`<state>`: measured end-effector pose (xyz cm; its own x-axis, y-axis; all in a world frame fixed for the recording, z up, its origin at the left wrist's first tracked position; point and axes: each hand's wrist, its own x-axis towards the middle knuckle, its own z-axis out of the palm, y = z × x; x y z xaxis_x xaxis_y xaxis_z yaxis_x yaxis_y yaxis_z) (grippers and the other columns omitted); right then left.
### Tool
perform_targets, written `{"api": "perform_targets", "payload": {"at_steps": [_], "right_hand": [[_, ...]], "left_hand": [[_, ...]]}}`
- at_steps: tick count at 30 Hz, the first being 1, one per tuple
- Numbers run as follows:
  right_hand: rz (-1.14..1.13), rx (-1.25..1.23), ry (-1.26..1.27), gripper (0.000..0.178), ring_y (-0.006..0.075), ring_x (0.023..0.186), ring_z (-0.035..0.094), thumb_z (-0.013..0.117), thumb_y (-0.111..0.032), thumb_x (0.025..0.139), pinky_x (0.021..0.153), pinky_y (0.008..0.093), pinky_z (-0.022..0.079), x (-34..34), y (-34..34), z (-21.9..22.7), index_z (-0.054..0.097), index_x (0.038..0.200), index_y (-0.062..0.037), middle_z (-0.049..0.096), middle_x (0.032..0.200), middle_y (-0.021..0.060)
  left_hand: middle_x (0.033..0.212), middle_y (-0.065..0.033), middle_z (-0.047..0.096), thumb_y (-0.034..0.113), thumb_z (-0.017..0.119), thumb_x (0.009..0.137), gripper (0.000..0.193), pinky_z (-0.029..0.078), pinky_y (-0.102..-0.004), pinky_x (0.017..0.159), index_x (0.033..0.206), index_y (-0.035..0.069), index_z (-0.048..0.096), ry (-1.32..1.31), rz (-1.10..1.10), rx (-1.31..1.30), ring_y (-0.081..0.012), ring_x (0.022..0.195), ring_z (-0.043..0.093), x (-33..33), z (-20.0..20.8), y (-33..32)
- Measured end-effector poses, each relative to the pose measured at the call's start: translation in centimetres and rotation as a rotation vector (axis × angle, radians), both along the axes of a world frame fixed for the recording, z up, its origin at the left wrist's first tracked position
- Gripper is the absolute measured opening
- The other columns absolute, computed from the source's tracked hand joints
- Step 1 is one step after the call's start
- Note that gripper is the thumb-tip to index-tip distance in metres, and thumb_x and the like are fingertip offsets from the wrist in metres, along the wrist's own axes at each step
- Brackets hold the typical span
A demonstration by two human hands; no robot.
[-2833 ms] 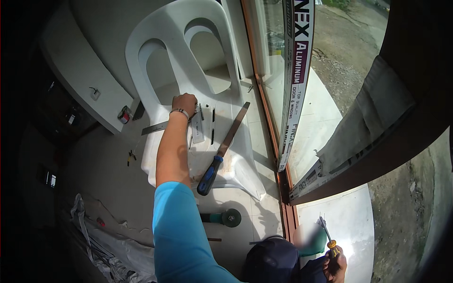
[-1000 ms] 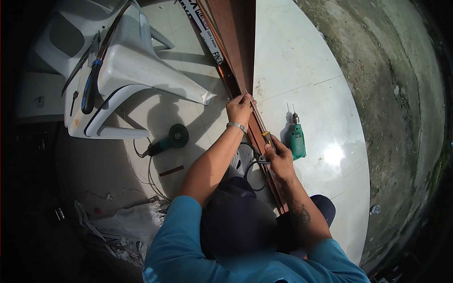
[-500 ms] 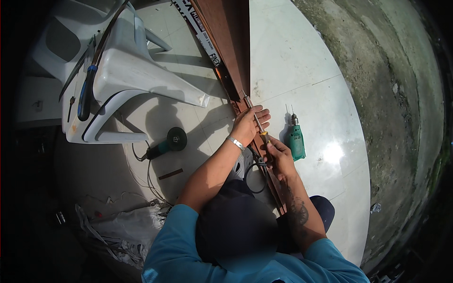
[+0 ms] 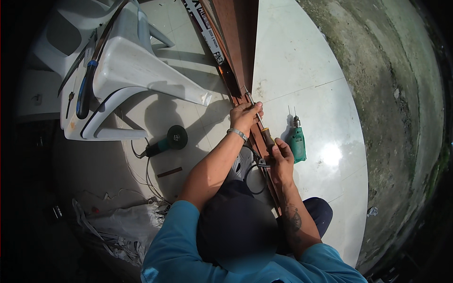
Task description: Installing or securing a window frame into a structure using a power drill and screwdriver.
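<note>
Your left hand (image 4: pixel 244 118) is curled closed on the brown frame rail (image 4: pixel 236 56) and seems to pinch the thin metal shaft of the screwdriver (image 4: pixel 260 126) near its far end; your right hand (image 4: pixel 281 158) is wrapped shut around the dark handle at the near end; the tool thus lies between your two hands, left ahead, right closer to your body. The rail is the biggest thing here: it runs long and straight from beside your knees away toward the top of the view, set along the edge of the pale tiled floor (image 4: pixel 302 70); the screwdriver lies almost along that same line, tip pointing away from you and a little to the left, so its long axis nearly matches the rail's; whether the tip sits in a screw I cannot tell. A white plastic chair (image 4: pixel 137 70) stands well to your left with a blue-handled tool (image 4: pixel 84 94) lying on it; a green angle grinder (image 4: pixel 167 141) rests on the floor to the left of your left forearm; a green drill (image 4: pixel 297 141) lies just to the right of your right hand, bit pointing away, roughly parallel to the rail; your right hand is the nearer one to it.
</note>
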<state>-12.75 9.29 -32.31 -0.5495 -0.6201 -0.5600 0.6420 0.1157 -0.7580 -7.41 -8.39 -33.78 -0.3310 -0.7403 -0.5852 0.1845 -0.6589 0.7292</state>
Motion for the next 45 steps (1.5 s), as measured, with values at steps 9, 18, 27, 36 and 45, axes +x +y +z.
{"api": "perform_targets", "payload": {"at_steps": [9,18,27,36,45], "right_hand": [[-0.059,-0.038,-0.341,0.04,0.0233,0.089,0.061,0.051,-0.014,0.098,0.065,0.0333,0.047,-0.3,-0.8,0.9,0.033,0.133,-0.0084,0.057,0.106,0.0115],[-0.028,-0.019,-0.55,0.031,0.0193,0.078,0.063,0.055,-0.021,0.098,0.06,0.0264,0.05,-0.7,-0.9,2.3,0.047,0.122,-0.0031,0.061,0.104,0.0084],[0.134,-0.299,-1.045,0.037,0.0153,0.095,0.058,0.056,-0.019,0.098,0.079,0.0267,0.049,-3.4,2.0,-3.6,0.046,0.127,0.0008,0.057,0.118,0.0123],[0.07,0.031,0.073,0.039,0.013,0.086,0.059,0.055,-0.018,0.098,0.076,0.0235,0.05,0.8,0.3,2.0,0.047,0.13,0.0029,0.061,0.106,0.0112],[0.149,0.095,0.082,0.045,0.0168,0.099,0.057,0.06,-0.008,0.094,0.084,0.0274,0.048,0.9,0.6,3.5,0.042,0.134,0.0029,0.058,0.114,0.0142]], "left_hand": [[0.098,-0.01,0.067,0.017,0.064,0.092,0.017,0.055,-0.0339,0.079,0.101,0.003,0.063,0.072,-0.178,0.005,-0.0212,0.091,0.066,1.5,0.0,-1.6],[0.106,-0.0149,0.065,0.02,0.061,0.095,0.026,0.055,-0.0371,0.082,0.108,-0.002,0.058,0.215,-0.141,0.051,-0.0244,0.098,0.065,1.8,-0.7,-1.1],[0.101,-0.0144,0.067,0.016,0.061,0.094,0.021,0.056,-0.0374,0.082,0.106,-0.002,0.06,0.264,-0.129,0.134,-0.0238,0.096,0.066,0.6,0.6,-1.1],[0.094,-0.0138,0.067,0.012,0.064,0.092,0.015,0.058,-0.0346,0.073,0.095,-0.002,0.062,-0.095,-0.054,-0.036,-0.0233,0.086,0.067,0.3,0.6,-0.9],[0.091,-0.0116,0.067,0.009,0.064,0.091,0.013,0.058,-0.0354,0.073,0.094,-0.003,0.063,0.0,-0.043,0.007,-0.0208,0.083,0.066,1.1,0.3,-0.7]]}}
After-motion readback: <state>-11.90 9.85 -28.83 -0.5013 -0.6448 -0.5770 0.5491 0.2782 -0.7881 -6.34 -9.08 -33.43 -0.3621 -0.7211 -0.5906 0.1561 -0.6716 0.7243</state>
